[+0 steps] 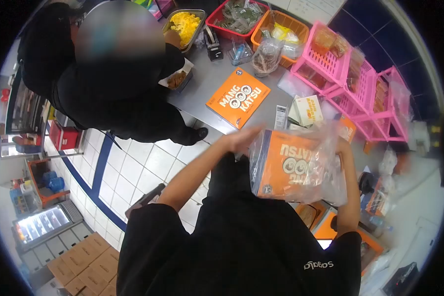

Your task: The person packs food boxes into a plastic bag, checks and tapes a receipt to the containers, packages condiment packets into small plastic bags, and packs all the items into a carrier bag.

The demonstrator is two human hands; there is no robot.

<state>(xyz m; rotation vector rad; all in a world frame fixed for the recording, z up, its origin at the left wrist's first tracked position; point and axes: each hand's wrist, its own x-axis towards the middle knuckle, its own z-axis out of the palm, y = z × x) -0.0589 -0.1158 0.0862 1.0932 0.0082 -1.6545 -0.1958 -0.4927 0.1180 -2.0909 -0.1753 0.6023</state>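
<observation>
A clear plastic bag (325, 172) with an orange Mang Katsu box (283, 170) inside is held up in front of my body. My left hand (242, 139) grips the bag's left edge, its fingers blurred and partly behind the plastic. On the other side, my right hand (344, 147) holds the bag's right edge, its fingers mostly hidden by the crumpled film. Another orange Mang Katsu box (238, 97), closed, lies flat on the metal table (195, 96) beyond my left hand.
A person in black (118, 93) stands at the table's left, beside an open food box (176, 79) and a tray of yellow food (184, 27). Red (219, 22) and orange baskets (263, 42), a tape dispenser (213, 47) and stacked pink baskets (352, 84) line the back and right.
</observation>
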